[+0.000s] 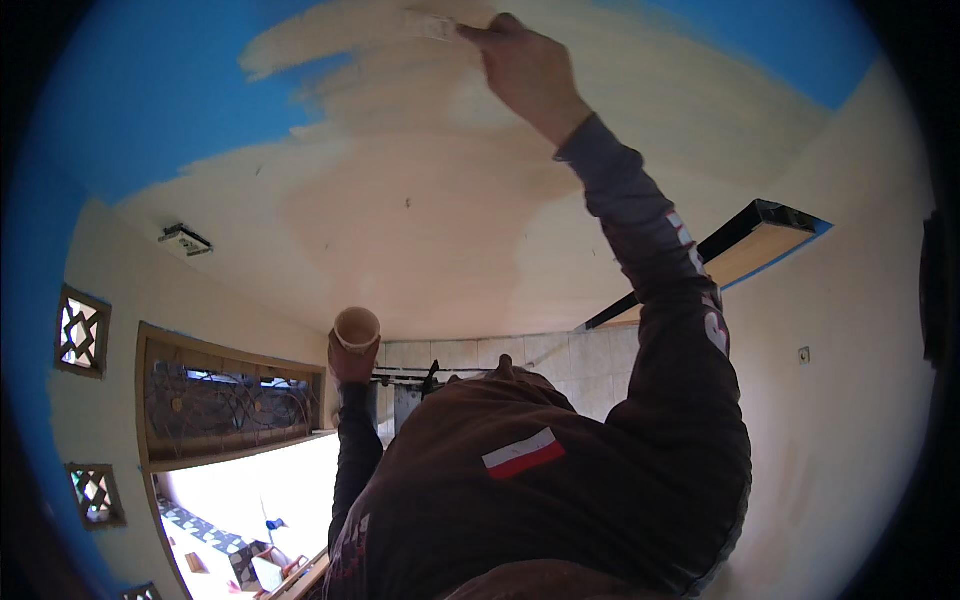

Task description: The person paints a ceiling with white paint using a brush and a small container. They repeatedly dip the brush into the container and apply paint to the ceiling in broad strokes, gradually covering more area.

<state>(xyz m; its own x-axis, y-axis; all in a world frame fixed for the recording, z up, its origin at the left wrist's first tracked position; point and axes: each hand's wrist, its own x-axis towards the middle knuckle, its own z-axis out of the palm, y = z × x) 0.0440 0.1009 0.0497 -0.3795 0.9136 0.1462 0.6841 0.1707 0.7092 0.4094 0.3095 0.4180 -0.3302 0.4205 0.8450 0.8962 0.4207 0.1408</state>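
Observation:
My right hand (pixel 530 78) is raised high against the wall, its fingers closed round a paintbrush (pixel 434 27). The brush's pale bristles press on the wall (pixel 400 150), where beige paint covers part of a bright blue coat. Lower and to the left, my left hand (pixel 352 362) grips a cup (pixel 357 328) from below and around its side. The cup is pale, round and tilted a little so that its opening shows. How much paint it holds, I cannot tell.
A black-edged shelf (pixel 765 232) juts from the wall at the right, and a small wall box (pixel 186 240) sits at the left. Further left are lattice vent blocks (pixel 84 331) and a wood-framed doorway (pixel 150 400). Pale tiles (pixel 500 352) run along the wall's lower part.

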